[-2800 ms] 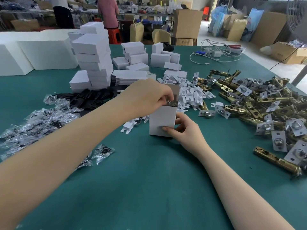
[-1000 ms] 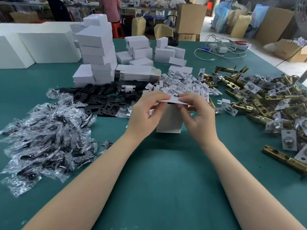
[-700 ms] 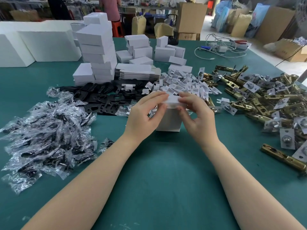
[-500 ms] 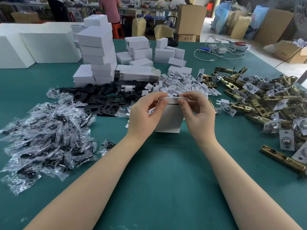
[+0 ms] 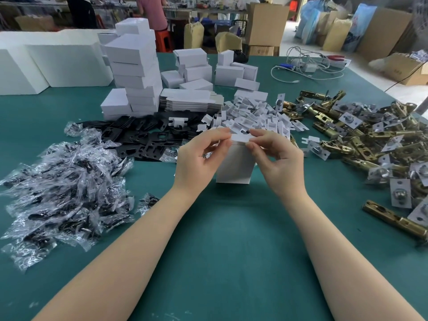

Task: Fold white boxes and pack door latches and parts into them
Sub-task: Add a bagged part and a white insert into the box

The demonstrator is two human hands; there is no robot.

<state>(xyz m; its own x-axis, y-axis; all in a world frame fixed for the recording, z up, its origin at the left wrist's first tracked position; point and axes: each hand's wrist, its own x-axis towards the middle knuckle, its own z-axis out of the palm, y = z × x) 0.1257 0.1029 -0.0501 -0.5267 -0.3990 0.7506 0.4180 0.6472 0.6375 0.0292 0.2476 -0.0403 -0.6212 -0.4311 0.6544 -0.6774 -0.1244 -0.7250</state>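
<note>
Left hand pinches the top flap's left edge on the upright white cardboard box; behind it, the white insert pile; right hand pinches the flap's right edge. Closing step, I'd say: next, tuck the flap squarely in.

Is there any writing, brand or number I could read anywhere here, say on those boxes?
None can be read.
White boxes: blank, no print.
White box in the hands: blank.
Brown carton far right: a dark mark, too blurred to read.
Blue bags at the back: a picture, no legible words.
</note>
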